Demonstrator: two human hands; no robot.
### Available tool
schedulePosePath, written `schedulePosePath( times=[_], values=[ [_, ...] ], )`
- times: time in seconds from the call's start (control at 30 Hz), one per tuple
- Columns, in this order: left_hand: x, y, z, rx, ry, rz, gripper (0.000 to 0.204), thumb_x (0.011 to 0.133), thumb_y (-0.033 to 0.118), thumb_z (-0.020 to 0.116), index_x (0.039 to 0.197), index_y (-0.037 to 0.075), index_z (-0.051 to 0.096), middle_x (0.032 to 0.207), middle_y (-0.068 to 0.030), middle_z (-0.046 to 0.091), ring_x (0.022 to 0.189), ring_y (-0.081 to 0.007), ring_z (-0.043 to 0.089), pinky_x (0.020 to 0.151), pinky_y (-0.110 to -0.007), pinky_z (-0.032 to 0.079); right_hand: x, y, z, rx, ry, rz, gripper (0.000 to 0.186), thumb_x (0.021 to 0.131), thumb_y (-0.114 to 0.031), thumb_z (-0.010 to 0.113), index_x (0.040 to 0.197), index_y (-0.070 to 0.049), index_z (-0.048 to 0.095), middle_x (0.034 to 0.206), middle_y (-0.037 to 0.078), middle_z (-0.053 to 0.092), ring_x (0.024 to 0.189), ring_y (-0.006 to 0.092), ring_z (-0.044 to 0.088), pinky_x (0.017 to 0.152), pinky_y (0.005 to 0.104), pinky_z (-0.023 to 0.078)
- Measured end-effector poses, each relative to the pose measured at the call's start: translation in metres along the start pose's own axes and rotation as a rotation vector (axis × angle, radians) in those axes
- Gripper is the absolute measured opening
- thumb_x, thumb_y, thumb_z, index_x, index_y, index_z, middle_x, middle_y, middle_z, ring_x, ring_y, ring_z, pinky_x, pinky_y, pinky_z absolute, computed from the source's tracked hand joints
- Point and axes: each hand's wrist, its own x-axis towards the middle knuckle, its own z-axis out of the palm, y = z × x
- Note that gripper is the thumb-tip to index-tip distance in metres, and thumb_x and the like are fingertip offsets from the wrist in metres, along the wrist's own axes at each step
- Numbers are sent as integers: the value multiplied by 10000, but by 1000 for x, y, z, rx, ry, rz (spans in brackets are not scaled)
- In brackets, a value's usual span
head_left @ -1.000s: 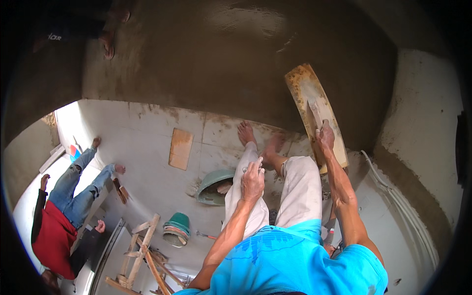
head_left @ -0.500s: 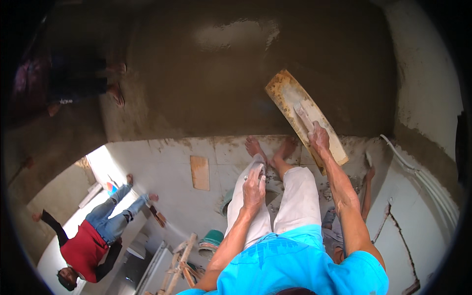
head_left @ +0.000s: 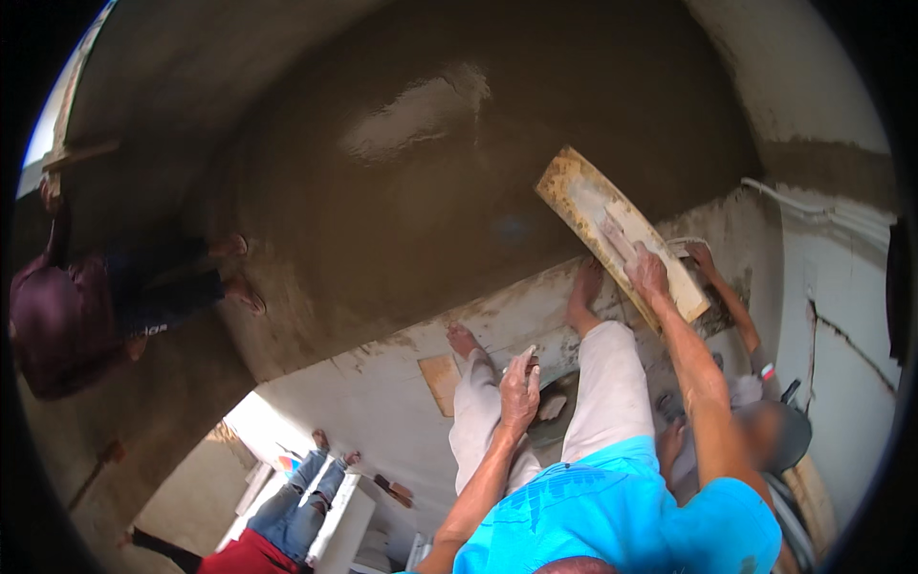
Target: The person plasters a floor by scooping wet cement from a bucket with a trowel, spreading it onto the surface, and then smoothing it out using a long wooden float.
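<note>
My right hand grips the handle of a long wooden plastering float, its pale board crusted with mortar. The float lies slantwise over the near right part of a dark, wet mortar surface, which has a glossy patch farther off. In front of my left thigh, my left hand is raised, with mortar-smeared fingers drawn together. What it holds, if anything, cannot be made out. Between my legs shows part of a tub with a pale lump in it. My bare feet are on the pale, mortar-spattered strip along the dark surface.
Close on my right, a co-worker in a dark hat reaches a hand beside the float. White conduits run along the right wall. A small board lies by my left foot. Two other people stand at left, one in a red shirt.
My view has turned, and the scene is tilted. My left hand has come away from my left knee. The co-worker at right has leaned in, with a hand now beside the float.
</note>
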Motion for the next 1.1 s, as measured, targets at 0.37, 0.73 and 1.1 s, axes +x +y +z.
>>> schedulePosePath(
  times=[0.37, 0.73, 1.1],
  values=[
    [-10, 0, 8, 140, 87, 39, 370, 833, -20, 537, 1202, -8, 551, 992, -190, 616, 897, -337, 610, 823, -394, 486, -2, 2, 33, 75, 31, -74, 307, 780, -174, 604, 1044, -58, 497, 869, 246, 638, 870, 442, 610, 775, 517, 479],
    [-34, 15, 49, 201, 124, 10, 357, 856, -6, 537, 1213, 2, 544, 1011, -207, 610, 913, -365, 610, 815, -414, 488, -16, -76, 73, 186, -163, -295, 312, 793, -191, 602, 1046, -58, 476, 939, 232, 609, 911, 440, 588, 776, 519, 464],
    [-24, 14, 28, 25, 292, -176, 370, 874, 38, 538, 1238, -28, 527, 1081, -184, 606, 988, -292, 609, 878, -367, 476, -6, -53, 90, 201, -87, -430, 306, 781, -179, 602, 1043, -63, 494, 827, 244, 619, 830, 442, 605, 717, 522, 469]
  ],
)
